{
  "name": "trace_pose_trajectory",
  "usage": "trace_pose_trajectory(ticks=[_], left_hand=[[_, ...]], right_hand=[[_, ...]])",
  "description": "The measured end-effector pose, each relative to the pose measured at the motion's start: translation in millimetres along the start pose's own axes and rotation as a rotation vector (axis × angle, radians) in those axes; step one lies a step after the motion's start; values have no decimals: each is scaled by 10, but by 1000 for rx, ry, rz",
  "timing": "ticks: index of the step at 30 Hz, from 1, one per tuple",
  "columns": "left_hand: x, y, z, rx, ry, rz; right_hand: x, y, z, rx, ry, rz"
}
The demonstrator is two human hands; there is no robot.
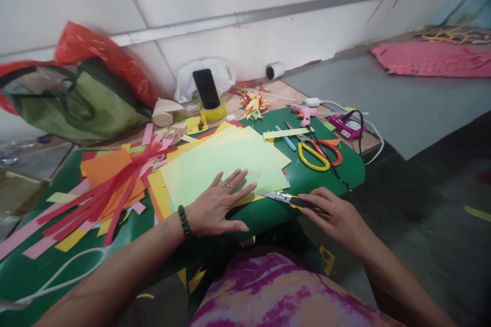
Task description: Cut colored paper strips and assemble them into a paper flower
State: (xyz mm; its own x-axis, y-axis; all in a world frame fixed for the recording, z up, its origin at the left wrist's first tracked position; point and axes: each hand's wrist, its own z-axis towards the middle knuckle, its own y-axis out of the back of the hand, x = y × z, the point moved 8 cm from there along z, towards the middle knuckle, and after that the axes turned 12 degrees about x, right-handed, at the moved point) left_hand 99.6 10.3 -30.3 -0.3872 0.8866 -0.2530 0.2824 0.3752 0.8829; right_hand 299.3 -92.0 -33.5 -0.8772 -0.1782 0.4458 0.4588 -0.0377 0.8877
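Observation:
My left hand (224, 202) lies flat with spread fingers on a pale green sheet of paper (222, 163), the top one of a stack with yellow and orange edges showing. A utility knife (297, 201) with a black and yellow handle is gripped in my right hand (333, 214). Its blade tip touches or hovers by the sheets' near right edge; I cannot tell which. Under the paper spreads a green cutting mat (264, 217). Left of the stack lie many cut strips of red paper (126, 179), with pink, orange and yellow pieces among them.
Scissors (312, 156) with yellow and red handles lie right of the paper, near a light blue pen (286, 138) and a pink glue gun (306, 114). A phone (207, 88) leans upright on yellow tape (214, 111). A purple power strip (347, 126) and green bag (84, 107) stand behind.

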Motion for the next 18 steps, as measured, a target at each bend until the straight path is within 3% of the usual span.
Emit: trace_pose_trajectory(ticks=[5, 18], left_hand=[[122, -106, -188, 19, 41, 25], [139, -163, -166, -2, 45, 11]], right_hand=[[20, -33, 35, -13, -10, 22], [209, -114, 92, 19, 29, 1]])
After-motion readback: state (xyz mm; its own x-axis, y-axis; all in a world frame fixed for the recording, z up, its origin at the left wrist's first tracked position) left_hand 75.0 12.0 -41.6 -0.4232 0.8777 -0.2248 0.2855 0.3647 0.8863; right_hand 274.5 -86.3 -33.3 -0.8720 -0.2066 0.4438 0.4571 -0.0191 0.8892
